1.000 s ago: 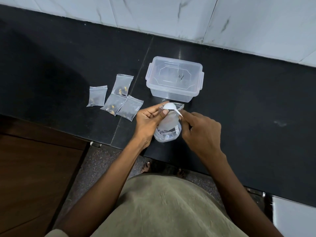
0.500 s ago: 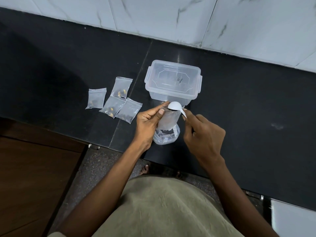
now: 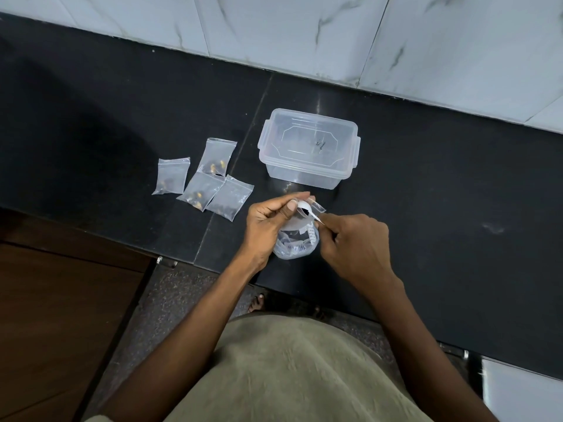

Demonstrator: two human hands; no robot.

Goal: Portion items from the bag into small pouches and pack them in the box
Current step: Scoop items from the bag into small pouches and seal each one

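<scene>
Spoon now tipped into pouch mouth, pinched by left hand; right hand pinching handle. Risk: mouth collapsing, contents spilling onto desk w/ tilt.

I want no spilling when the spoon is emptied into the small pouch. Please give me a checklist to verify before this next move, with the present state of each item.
1. Pouch mouth held open by the left hand: ok.
2. Spoon gripped at its handle by the right hand: ok.
3. Spoon bowl at the pouch mouth: ok; how far inside, cannot tell.
4. Spoon carries a portion: something dark shows in the bowl, amount cannot tell.
5. Bag lies below the hands to catch spills: ok.
6. Box ready to receive pouches: not ok, lid is on.
</scene>
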